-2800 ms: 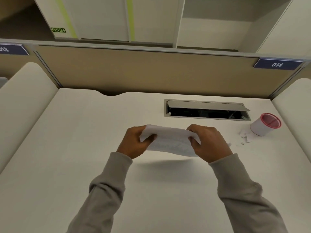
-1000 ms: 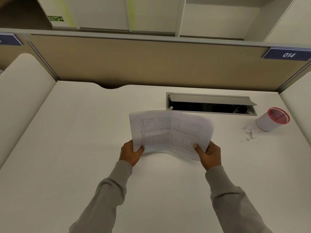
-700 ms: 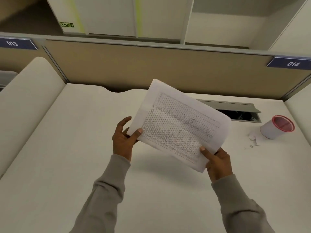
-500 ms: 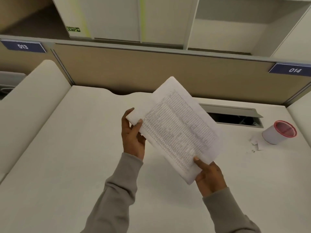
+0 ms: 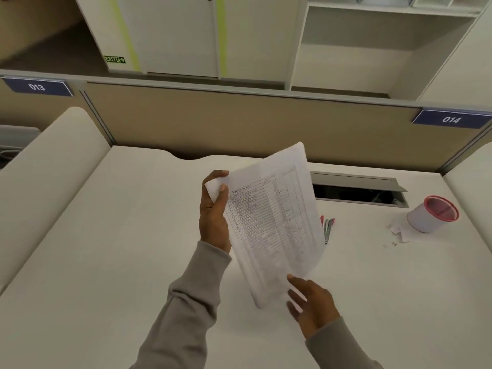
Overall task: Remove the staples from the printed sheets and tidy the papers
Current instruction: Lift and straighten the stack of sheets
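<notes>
Centrally in the frame, the white printed sheets with a ruled table were held tilted above the pale cream desk top. The left hand gripped their upper left corner, thumb on the printed side and fingers curled behind; that corner was bent over. The right hand met the lower edge of the sheets, thumb tip on the paper, the other fingers spread loosely and partly hidden behind it. How many sheets were in the bundle could not be made out, and the print was too blurred to read. No staple could be discerned on the paper.

To the right of the sheets, a red and silver metal stapling tool lay on the desk, its left part hidden behind the paper. At the right of the frame, a white cylindrical cup with a red rim lay tipped on its side, with torn white paper scraps touching its base and tiny specks nearby, too small to identify. Behind the sheets, a grey metal cable hatch stood open, its left end hidden by the paper.
</notes>
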The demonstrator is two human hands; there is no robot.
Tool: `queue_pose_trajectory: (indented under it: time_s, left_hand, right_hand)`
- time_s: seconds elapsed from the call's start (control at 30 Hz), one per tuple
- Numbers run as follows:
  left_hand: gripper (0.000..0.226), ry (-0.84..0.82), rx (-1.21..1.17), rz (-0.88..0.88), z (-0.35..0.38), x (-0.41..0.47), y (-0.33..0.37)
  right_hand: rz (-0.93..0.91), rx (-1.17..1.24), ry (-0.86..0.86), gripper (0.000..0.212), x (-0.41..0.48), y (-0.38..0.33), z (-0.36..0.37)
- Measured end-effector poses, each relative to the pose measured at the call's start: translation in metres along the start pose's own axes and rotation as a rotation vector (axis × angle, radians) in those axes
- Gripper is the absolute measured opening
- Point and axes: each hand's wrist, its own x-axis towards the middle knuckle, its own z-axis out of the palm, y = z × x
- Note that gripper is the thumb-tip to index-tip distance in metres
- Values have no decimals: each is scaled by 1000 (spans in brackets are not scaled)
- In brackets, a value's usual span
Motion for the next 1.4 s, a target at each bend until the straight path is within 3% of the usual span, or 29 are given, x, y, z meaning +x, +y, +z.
queue_pose_trajectory:
  time_s: [0.07,0.13,0.2,0.27,0.4,0.57,0.77,1.1,1.23,1.4]
  left_hand:
    - [18,-34,28,5,-1,1,5]
    - [18,-74,77,5,-2,4,9]
    - [18,-116,123,6,-4,7,11]
    - [18,-160,162,9,-3,10,12]
    - [17,-207,234,-3,1,14,10]
    - [17,-214,218,-30,2,19,9]
    - [40,-173,108,-111,2,22,1]
    - [38,-156,91,-197,2,32,-8]
    - [35,-177,283,-106,1,32,-4]
    - [22,-255,570,-131,-11,21,-11]
  right_hand:
    - [-174,-172,125,108,5,-15,-1]
    - [-483,-367,161,128,3,-43,1]
    - [-722,-572,95,106,-1,-77,7]
    - [-837,-727,-54,79,-4,-109,15]
    - [-805,-664,-323,60,1,-138,31]
    - [-826,-552,-318,26,15,-128,37]
    - [-795,-450,-279,25,25,-113,40]
    - [-804,-481,-252,23,35,-108,35]
    - [-800,-455,-183,26,41,-107,29]
    - [-763,-373,-181,27,48,-106,24]
